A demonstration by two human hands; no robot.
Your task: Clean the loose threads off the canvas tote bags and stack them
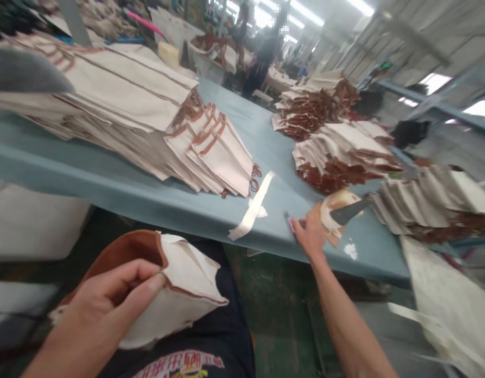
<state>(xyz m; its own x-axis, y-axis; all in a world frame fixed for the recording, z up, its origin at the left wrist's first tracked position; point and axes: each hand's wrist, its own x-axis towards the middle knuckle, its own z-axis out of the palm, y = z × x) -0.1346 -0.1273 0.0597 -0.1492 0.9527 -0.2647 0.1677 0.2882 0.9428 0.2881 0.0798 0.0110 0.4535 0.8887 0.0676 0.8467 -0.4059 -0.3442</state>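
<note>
Left hand [108, 299]: is pinching brown-lined cloth pouch [189, 270], a firm edge-hold mattering most. Right hand [312, 233]: is gripping pink-handled tool [291, 224], possibly snips.

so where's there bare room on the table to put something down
Bare table runs back between the left pile and the right piles. A small gap lies between the white strip and the pink tool in the right hand. A band along the near edge, below the left pile, is free too. Crowded at right, where piles sit close.
</note>
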